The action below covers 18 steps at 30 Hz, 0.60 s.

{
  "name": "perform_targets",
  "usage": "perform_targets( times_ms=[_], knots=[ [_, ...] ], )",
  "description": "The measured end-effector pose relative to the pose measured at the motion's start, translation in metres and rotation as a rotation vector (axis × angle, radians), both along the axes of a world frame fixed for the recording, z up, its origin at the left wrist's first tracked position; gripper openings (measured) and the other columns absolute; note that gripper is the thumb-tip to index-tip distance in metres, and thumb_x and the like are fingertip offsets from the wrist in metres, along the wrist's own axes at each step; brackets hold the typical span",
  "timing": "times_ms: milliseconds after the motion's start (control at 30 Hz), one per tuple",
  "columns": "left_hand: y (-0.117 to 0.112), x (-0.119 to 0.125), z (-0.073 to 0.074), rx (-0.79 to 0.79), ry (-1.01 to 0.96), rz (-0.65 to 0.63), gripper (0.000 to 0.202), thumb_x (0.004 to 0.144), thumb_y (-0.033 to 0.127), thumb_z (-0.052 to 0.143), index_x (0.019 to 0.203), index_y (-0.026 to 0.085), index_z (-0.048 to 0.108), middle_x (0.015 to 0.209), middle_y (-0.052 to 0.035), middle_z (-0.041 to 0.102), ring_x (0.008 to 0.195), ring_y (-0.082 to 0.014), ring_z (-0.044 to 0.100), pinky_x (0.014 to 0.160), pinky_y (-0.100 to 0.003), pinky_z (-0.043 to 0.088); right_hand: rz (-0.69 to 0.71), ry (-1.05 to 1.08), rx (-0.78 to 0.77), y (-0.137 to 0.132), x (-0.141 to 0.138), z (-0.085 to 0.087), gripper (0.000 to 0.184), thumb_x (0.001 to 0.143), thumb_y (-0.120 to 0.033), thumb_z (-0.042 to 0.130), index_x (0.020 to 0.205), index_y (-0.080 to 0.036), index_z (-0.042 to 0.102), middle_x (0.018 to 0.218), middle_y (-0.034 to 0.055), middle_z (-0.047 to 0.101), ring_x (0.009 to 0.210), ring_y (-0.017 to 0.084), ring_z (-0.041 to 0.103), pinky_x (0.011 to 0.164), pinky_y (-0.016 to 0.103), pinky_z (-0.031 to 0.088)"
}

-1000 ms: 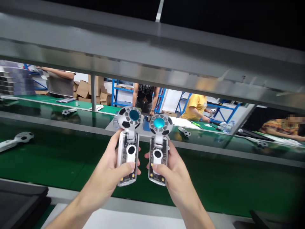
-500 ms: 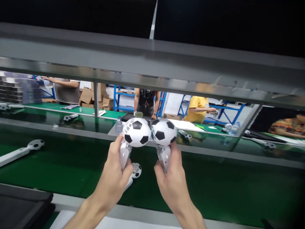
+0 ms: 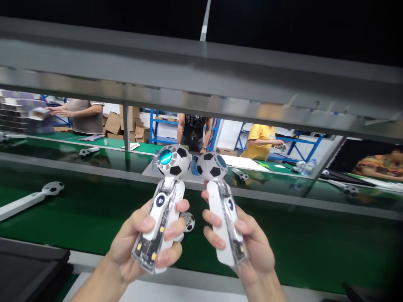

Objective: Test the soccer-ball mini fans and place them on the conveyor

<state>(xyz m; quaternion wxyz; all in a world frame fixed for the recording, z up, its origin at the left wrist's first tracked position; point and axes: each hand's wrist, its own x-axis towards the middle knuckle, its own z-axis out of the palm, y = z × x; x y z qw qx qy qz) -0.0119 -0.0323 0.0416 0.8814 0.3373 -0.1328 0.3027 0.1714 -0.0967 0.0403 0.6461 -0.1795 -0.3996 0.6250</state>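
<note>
Rolled round since the previous frame, both handsets now show their long handles, with their ball heads tipped toward each other. Your left hand (image 3: 138, 243) is closed, fingers wrapped across a white-and-clear plastic handset (image 3: 160, 222) whose head end points to 1 o'clock from your palm; its black-and-white soccer-ball head (image 3: 175, 160) shows a glossy teal disc at upper left. Your right hand (image 3: 252, 247) is closed the same way around a matching white-and-clear handset (image 3: 224, 226) aimed at 11 o'clock, and its twin soccer-ball head (image 3: 212, 165) shows a sliver of teal at its right edge. Those heads sit just apart. At 3 o'clock from your left hand, a perforated black-and-white ball shell (image 3: 188, 221) peeks out beside your fingers. Beneath runs a green conveyor belt (image 3: 103, 235), with a white soccer-ball handset (image 3: 34, 205) lying at 9 o'clock. Beyond the grey steel rail (image 3: 201, 75), a co-worker in a yellow shirt (image 3: 260, 142) stands at 12 o'clock from your right hand, and blue steel shelving (image 3: 163, 130) rises further left.
</note>
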Motion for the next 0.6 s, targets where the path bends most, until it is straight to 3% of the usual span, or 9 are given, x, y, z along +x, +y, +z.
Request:
perform_targets(
  times_ms=[67, 167, 400, 500, 600],
  knots=[
    [-0.003, 0.0, 0.0, 0.013, -0.032, -0.052, 0.023, 0.08, 0.018, 0.064, 0.102, 0.011, 0.064, 0.072, -0.0004, 0.055, 0.054, -0.0066, 0.055, 0.048, -0.013, 0.048, 0.015, 0.046, 0.025, -0.002, 0.001, 0.0, 0.04, 0.075, -0.029, 0.067, 0.114, -0.022, 0.071, 0.077, 0.0025, 0.06, 0.056, 0.012, 0.051, 0.052, 0.024, 0.039],
    [-0.005, -0.002, -0.001, 0.038, 0.011, -0.033, 0.031, 0.079, 0.023, 0.069, 0.107, 0.013, 0.063, 0.079, -0.0022, 0.057, 0.058, -0.0074, 0.059, 0.052, -0.015, 0.049, -0.032, -0.039, 0.047, -0.006, 0.0, 0.002, 0.047, 0.073, -0.026, 0.071, 0.12, -0.02, 0.068, 0.087, 0.0051, 0.065, 0.065, 0.014, 0.059, 0.059, 0.025, 0.045],
    [-0.011, -0.003, -0.004, 0.279, 0.291, 0.257, 0.047, 0.075, 0.018, 0.078, 0.115, 0.024, 0.055, 0.091, -0.0022, 0.064, 0.072, -0.0155, 0.067, 0.066, -0.026, 0.05, -0.261, -0.317, 0.12, -0.006, -0.001, -0.004, 0.055, 0.075, -0.021, 0.077, 0.125, -0.026, 0.056, 0.099, 0.0045, 0.067, 0.075, 0.017, 0.065, 0.062, 0.025, 0.053],
    [-0.014, 0.0, -0.004, 0.313, 0.319, 0.276, 0.047, 0.079, 0.022, 0.077, 0.118, 0.026, 0.051, 0.092, -0.002, 0.064, 0.072, -0.0151, 0.066, 0.065, -0.026, 0.05, -0.249, -0.321, 0.109, -0.005, -0.004, -0.004, 0.049, 0.08, -0.023, 0.074, 0.124, -0.025, 0.054, 0.102, 0.0072, 0.068, 0.081, 0.02, 0.067, 0.065, 0.029, 0.057],
    [-0.016, 0.003, -0.005, 0.298, 0.31, 0.283, 0.042, 0.082, 0.022, 0.074, 0.115, 0.025, 0.05, 0.087, -0.0017, 0.065, 0.069, -0.0134, 0.065, 0.063, -0.025, 0.05, -0.183, -0.269, 0.111, -0.006, -0.01, -0.001, 0.047, 0.081, -0.02, 0.07, 0.125, -0.024, 0.052, 0.102, 0.0077, 0.068, 0.071, 0.02, 0.069, 0.058, 0.032, 0.058]
  ],
)
